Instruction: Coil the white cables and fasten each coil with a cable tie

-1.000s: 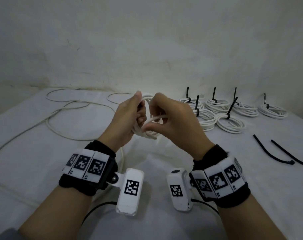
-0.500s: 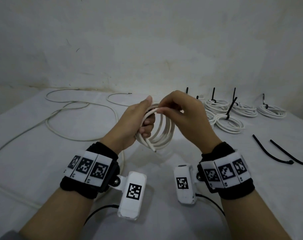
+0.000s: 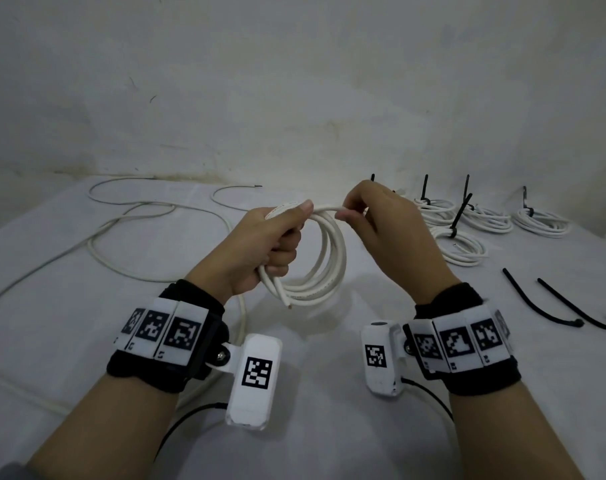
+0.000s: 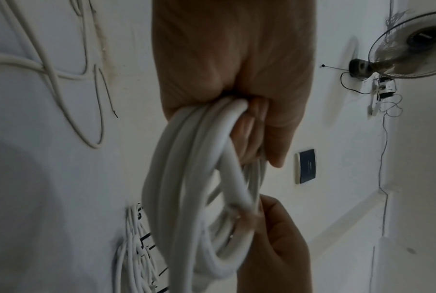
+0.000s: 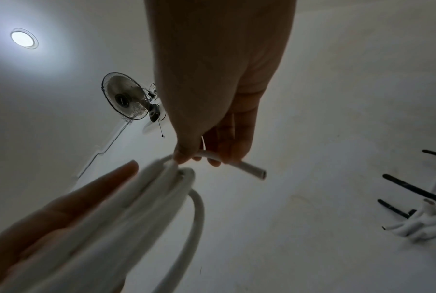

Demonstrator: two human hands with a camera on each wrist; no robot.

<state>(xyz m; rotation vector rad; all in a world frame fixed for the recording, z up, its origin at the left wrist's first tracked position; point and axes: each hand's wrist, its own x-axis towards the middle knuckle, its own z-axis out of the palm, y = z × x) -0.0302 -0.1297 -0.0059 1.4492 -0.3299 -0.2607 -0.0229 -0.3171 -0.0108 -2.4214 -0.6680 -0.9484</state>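
- The surface carries everything else: relative to the held coil, loose white cable trails to its left, five tied coils lie to its right, and two loose black cable ties lie farther right, nearer the person.
- The white cable coil is held up off the surface between both hands, its ring standing roughly upright.
- The left hand grips the coil's left side, fingers curled round the bunched turns.
- The right hand pinches the free end at the coil's top, the short tail pointing away from the ring.
- My guess: the right hand, nearer the ties, fetches one.
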